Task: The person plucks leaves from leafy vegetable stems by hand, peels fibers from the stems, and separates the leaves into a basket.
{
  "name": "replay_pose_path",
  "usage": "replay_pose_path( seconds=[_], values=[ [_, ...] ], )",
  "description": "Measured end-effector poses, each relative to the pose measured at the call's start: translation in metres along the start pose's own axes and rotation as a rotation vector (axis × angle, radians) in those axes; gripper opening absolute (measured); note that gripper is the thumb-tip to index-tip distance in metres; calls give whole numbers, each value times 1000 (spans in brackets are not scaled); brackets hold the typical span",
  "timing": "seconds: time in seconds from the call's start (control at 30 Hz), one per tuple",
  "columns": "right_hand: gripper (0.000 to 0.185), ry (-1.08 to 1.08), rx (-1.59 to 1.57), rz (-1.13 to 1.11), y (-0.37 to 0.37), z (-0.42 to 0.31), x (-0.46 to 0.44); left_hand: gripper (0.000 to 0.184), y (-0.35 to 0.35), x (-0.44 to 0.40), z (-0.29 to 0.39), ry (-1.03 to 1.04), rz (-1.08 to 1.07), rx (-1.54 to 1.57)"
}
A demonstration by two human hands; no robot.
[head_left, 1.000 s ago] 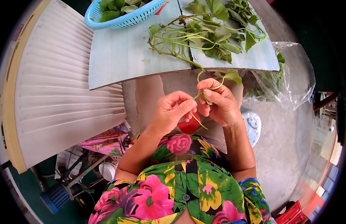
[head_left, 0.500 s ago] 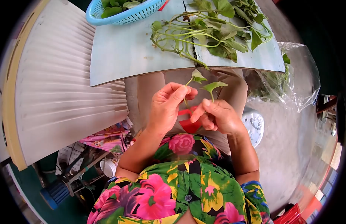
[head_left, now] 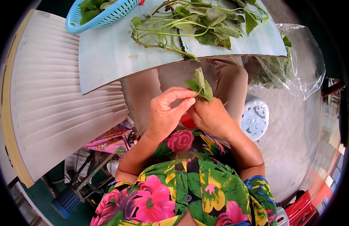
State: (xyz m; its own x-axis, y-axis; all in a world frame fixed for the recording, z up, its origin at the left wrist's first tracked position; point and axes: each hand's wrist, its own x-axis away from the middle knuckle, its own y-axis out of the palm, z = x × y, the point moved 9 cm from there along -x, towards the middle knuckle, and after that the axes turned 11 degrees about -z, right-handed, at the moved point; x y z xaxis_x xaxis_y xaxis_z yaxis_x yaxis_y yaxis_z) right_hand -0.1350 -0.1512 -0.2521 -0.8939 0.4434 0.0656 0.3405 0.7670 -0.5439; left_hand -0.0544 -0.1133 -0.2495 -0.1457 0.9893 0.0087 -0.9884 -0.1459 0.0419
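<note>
Tabletop (head_left: 106,56) pale blue, vines (head_left: 214,19) across dark seam (head_left: 182,44); floor (head_left: 285,116) grey.

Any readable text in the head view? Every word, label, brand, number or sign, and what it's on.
None legible.
White sheet at lower left: dark marks, too small and blurred to read.
Pink printed material beside it: colourful print, no words I can make out.
Stool top: drawn pattern, no letters I can make out.
</note>
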Motion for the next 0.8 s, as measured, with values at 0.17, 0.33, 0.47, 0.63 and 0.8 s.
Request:
replay_pose_path(
  seconds=[0.17, 0.33, 0.47, 0.63, 0.8],
  values=[
    [19, 130, 122, -75, -2, -11, 1, 13, -3, 1, -4, 71, 30, 78],
    [19, 127, -416, -78, -29, -14, 8, 21, -4, -9, -29, -25, -120, 1067],
    [25, 103, -610, 80, -37, 2, 9, 20, 3, -9, -33, -39, -185, 1113],
    [38, 98, -553, 241, -52, 1, 5, 18, 11, -7, -31, -116, -175, 1165],
    [32, -7, -849, 308, -58, 3, -4, 16, 14, -7, -21, -56, -179, 1080]
  ],
)
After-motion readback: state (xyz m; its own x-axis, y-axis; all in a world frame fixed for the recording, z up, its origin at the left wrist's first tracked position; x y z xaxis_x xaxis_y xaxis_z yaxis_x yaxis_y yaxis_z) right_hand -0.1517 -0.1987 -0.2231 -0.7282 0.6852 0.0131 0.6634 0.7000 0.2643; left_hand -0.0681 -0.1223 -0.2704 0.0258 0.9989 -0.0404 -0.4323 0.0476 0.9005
